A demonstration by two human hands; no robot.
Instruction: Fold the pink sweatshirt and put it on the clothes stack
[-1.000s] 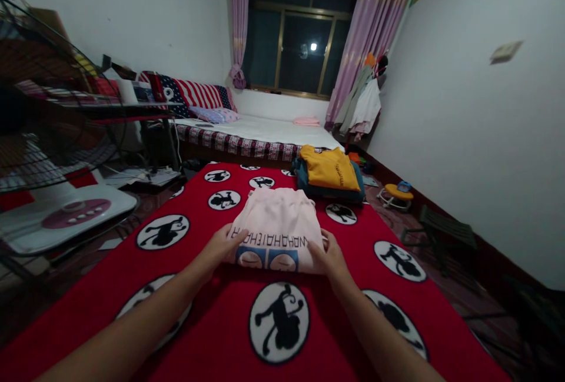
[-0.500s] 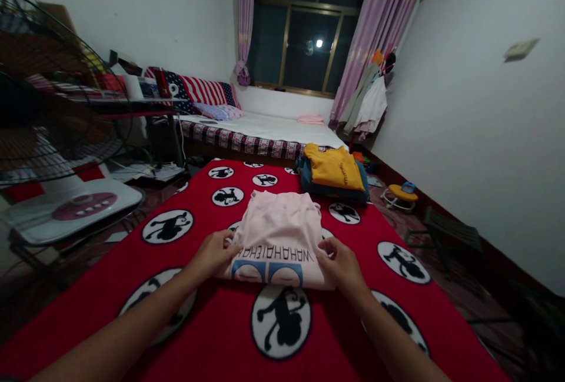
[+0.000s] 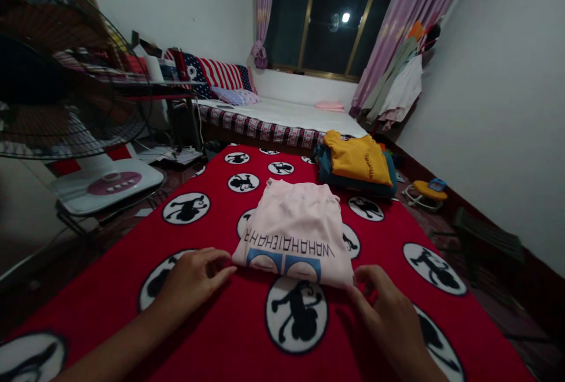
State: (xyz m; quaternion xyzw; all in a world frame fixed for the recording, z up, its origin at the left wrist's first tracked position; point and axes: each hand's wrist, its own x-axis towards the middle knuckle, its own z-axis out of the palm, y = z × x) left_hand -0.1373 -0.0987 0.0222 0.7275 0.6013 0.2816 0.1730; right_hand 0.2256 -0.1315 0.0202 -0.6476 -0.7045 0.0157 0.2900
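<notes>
A folded pink shirt [image 3: 300,211] lies on the red blanket, with upside-down dark lettering and a blue printed band along its near edge. My left hand [image 3: 194,279] is at the shirt's near left corner, thumb and forefinger apart, their tips beside the fabric. At the near right corner is my right hand [image 3: 388,314], its thumb tip at the cloth and its fingers curved and apart. Neither hand visibly grips the shirt.
The red blanket [image 3: 212,323] carries round monkey prints. Folded clothes, a yellow garment [image 3: 359,158] over a teal one [image 3: 325,164], lie at the far right. A fan [image 3: 66,82] stands at left. Beyond are a bed [image 3: 286,110] and a yellow stool [image 3: 428,191].
Both hands have slid from the shirt's sides to its near corners, and their fingers have parted. The shirt's near edge looks neater. The view has turned left and down.
</notes>
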